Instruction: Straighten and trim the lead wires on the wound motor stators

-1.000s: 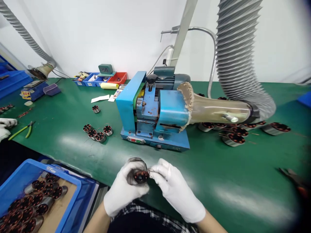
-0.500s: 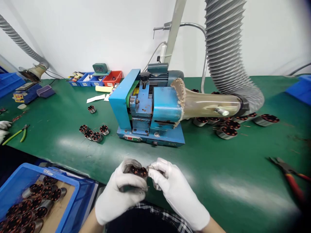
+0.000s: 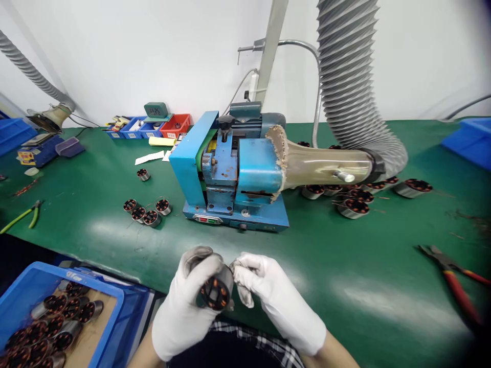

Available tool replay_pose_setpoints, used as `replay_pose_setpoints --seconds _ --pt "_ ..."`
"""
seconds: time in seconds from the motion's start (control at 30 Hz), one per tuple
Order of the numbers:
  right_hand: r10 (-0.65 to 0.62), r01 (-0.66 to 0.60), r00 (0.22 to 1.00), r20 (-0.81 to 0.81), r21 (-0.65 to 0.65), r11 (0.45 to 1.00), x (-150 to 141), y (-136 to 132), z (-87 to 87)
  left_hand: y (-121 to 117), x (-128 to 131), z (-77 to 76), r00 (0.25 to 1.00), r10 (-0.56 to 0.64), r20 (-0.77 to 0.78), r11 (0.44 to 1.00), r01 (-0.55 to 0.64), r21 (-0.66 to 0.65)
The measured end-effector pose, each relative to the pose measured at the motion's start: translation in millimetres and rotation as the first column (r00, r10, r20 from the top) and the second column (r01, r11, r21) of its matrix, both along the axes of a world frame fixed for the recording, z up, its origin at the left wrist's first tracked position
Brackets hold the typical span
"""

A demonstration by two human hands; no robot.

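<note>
My white-gloved left hand (image 3: 182, 304) is wrapped round a motor stator (image 3: 215, 293), a silver cylinder with copper windings inside. Its open end is tilted down toward me. Right at the stator's upper right edge, my gloved right hand (image 3: 270, 291) has thumb and fingertips pinched together. Whatever lies between those fingertips is too small or hidden to name. Beyond both hands stands a blue belt-driven machine (image 3: 255, 161) with red and green buttons on its base.
Several stators (image 3: 152, 219) stand left of the machine, and more (image 3: 353, 208) stand under the exhaust nozzle (image 3: 326, 164). Red-handled pliers (image 3: 452, 278) lie at right, green-handled cutters (image 3: 35, 213) at far left. A blue bin (image 3: 115, 327) at lower left holds several stators.
My left hand has turned the stator, so its open end now faces down toward me instead of up. My right hand stays pinched beside its edge. The view has shifted slightly.
</note>
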State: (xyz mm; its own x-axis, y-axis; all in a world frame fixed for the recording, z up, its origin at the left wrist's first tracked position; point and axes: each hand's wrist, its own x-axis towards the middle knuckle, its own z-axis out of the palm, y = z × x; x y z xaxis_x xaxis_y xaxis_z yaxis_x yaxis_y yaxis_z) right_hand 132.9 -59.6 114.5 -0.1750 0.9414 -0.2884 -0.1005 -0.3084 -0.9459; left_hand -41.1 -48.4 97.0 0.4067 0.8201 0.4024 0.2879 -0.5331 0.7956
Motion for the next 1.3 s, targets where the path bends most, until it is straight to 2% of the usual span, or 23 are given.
replay_pose_setpoints --seconds 0.07,0.13,0.23,0.3,0.33,0.4,0.47,0.53,0.63,0.73,0.8,0.83,0.9,1.0,1.07,1.13,1.2,1.23,1.3 --pt "0.018 -0.018 1.000 0.002 -0.009 1.000 0.2 -0.4 -1.3 1.6 -1.4 -0.5 0.998 -0.011 -0.054 1.000 0.011 0.006" --pt "0.015 -0.016 0.998 0.064 0.014 1.000 -0.2 -2.4 -3.8 3.5 -1.3 1.6 0.995 -0.091 -0.047 0.991 0.086 -0.104" --pt "-0.117 0.060 0.938 0.326 0.178 0.982 -1.9 -7.3 -6.3 4.0 0.8 7.4 0.980 -0.196 0.006 0.949 0.192 -0.249" --pt "-0.226 0.099 0.862 0.453 0.286 0.953 -2.5 -9.8 -5.4 2.5 2.5 8.0 0.984 -0.180 0.004 0.958 0.176 -0.228" --pt "-0.240 0.103 0.851 0.467 0.300 0.948 -2.4 -10.4 -4.4 1.7 3.2 6.6 0.992 -0.124 -0.023 0.975 0.117 -0.191" --pt "-0.184 0.083 0.897 0.401 0.257 0.963 -1.6 -10.1 -2.7 0.8 4.3 1.7 0.993 0.030 -0.112 0.995 -0.040 -0.093" --pt "-0.099 0.048 0.954 0.282 0.182 0.982 -0.8 -8.7 -2.7 1.4 5.1 -2.8 0.977 0.096 -0.192 0.993 -0.108 -0.054" --pt "-0.075 0.046 0.975 0.210 0.143 0.989 -0.6 -7.4 -4.7 2.6 5.7 -4.2 0.982 0.046 -0.182 0.992 -0.066 -0.106" --pt "-0.123 0.082 0.959 0.255 0.166 0.983 -1.6 -6.6 -7.9 2.8 5.8 -2.3 0.997 -0.023 -0.067 0.980 0.009 -0.197" --pt "-0.126 0.084 0.959 0.252 0.173 0.981 -2.3 -6.3 -8.1 0.9 4.2 -3.8 1.000 -0.001 0.011 0.994 0.002 -0.105" --pt "-0.086 0.068 0.983 0.163 0.113 0.991 -2.4 -6.1 -7.9 0.6 2.6 -6.6 0.999 0.052 -0.015 0.999 -0.052 -0.013" --pt "-0.071 0.062 0.990 0.123 0.078 0.995 -2.4 -6.3 -8.3 1.3 1.9 -7.3 0.998 0.052 -0.047 0.999 -0.052 -0.008" --pt "-0.068 0.061 0.990 0.123 0.058 0.996 -2.9 -7.2 -10.5 4.0 0.8 -6.7 0.997 -0.025 -0.073 0.996 0.018 -0.093" --pt "-0.193 0.121 0.917 0.349 0.216 0.969 -4.9 -9.0 -17.6 8.0 0.7 -5.5 0.974 -0.225 -0.028 0.940 0.209 -0.271" --pt "-0.253 0.130 0.853 0.456 0.284 0.950 -6.4 -8.6 -25.6 8.3 1.6 -12.0 0.968 -0.236 -0.085 0.945 0.208 -0.253" --pt "-0.146 0.067 0.890 0.432 0.194 0.979 -6.9 -5.5 -36.7 7.0 3.0 -26.9 0.967 -0.112 -0.227 0.990 0.088 -0.113" --pt "0.020 -0.048 0.935 0.353 0.071 0.996 -6.4 -0.1 -49.2 6.3 4.9 -45.6 0.935 0.046 -0.352 0.998 -0.029 0.054" --pt "0.077 -0.098 0.938 0.337 0.044 0.994 -5.9 3.4 -54.9 6.9 5.9 -54.1 0.916 0.093 -0.390 0.993 -0.056 0.105" --pt "0.126 -0.158 0.917 0.379 0.054 0.986 -4.3 11.0 -62.4 10.3 7.7 -65.4 0.900 0.099 -0.426 0.993 -0.061 0.102"
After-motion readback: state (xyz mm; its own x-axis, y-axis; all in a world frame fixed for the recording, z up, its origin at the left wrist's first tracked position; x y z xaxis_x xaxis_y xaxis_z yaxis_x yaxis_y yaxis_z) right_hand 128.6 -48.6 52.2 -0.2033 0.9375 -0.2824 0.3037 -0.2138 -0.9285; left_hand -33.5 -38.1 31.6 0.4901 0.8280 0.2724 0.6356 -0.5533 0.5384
